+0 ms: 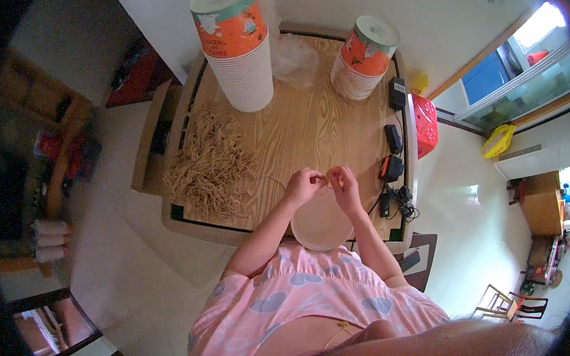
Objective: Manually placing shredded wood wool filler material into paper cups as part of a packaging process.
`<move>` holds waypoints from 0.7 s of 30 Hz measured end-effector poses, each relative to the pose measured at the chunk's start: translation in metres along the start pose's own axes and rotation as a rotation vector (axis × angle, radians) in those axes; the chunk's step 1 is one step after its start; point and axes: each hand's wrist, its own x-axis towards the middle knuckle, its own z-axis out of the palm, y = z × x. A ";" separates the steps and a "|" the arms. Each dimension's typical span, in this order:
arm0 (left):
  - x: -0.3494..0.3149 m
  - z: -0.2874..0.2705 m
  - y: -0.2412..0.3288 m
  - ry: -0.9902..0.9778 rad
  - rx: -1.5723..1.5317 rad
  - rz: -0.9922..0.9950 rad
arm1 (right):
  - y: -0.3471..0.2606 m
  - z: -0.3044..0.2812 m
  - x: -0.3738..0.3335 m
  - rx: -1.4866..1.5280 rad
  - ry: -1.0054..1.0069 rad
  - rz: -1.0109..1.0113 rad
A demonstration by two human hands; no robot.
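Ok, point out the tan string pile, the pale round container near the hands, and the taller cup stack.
Tan string pile (210,168): head view, middle of the heap.
Pale round container (321,224): head view, its broad pale face.
Taller cup stack (242,68): head view, white ridged side.

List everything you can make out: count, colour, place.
table: one, brown, centre
tall bucket stack: one, white-orange, far left
short bucket stack: one, white-orange, far right
film: one, clear, between stacks
strand bundle: one, tan, table's left
adapters: several, black, right edge
round container: one, whitish, table's near edge
plastic item: one, red, right of table
bundle: one, yellow, farther right
chair: at least one, yellowish, lower right
background clutter: uncountable, mixed, blurred edges
garment: one, pink, bottom
left hand: one, bare, pinching a fine strand
right hand: one, bare, pinching beside it
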 end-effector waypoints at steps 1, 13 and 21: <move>0.000 0.002 0.000 0.003 -0.005 0.005 | 0.001 -0.001 -0.001 -0.005 -0.001 -0.005; 0.001 0.004 0.007 -0.028 -0.161 -0.062 | -0.017 -0.009 -0.027 -0.573 -0.161 -0.238; 0.000 -0.001 0.010 -0.065 -0.141 -0.020 | 0.003 -0.005 -0.025 -0.115 -0.055 0.016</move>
